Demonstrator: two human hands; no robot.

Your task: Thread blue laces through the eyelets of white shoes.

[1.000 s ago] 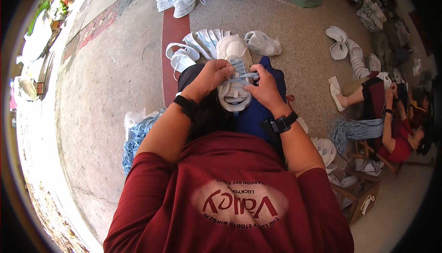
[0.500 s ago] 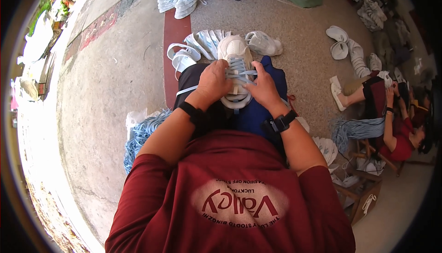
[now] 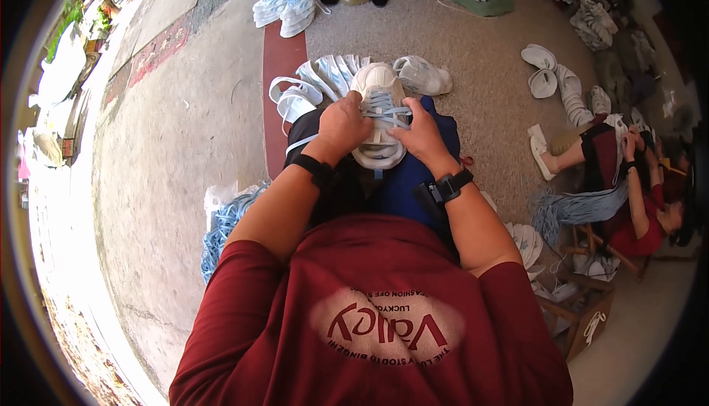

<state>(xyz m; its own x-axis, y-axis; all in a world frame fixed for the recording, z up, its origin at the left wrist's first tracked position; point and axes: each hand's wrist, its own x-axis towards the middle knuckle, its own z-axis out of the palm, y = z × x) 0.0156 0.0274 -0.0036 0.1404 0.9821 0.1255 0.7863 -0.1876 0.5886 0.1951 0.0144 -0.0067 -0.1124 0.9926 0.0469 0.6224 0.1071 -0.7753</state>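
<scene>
Gripping the pale blue lace [image 3: 384, 103] from either side, the left hand [image 3: 341, 127] is curled shut over the strand at the shoe's left edge, while the right hand [image 3: 419, 134] pinches the lace at the right edge with its fingers closed. A second ago both hands sat lower, bunched over the shoe's middle; now they have spread apart and moved up toward the toe, so the lace crossings lie exposed, which suggests another row has been threaded and pulled snug. Held between them, the white low-top sneaker [image 3: 378, 114] rests on the person's lap over dark blue cloth [image 3: 405, 184], toe pointing away, its lacing running in neat bars. Beyond it, more white sneakers [image 3: 325, 81] fan out on the gritty concrete floor [image 3: 177, 155].
</scene>
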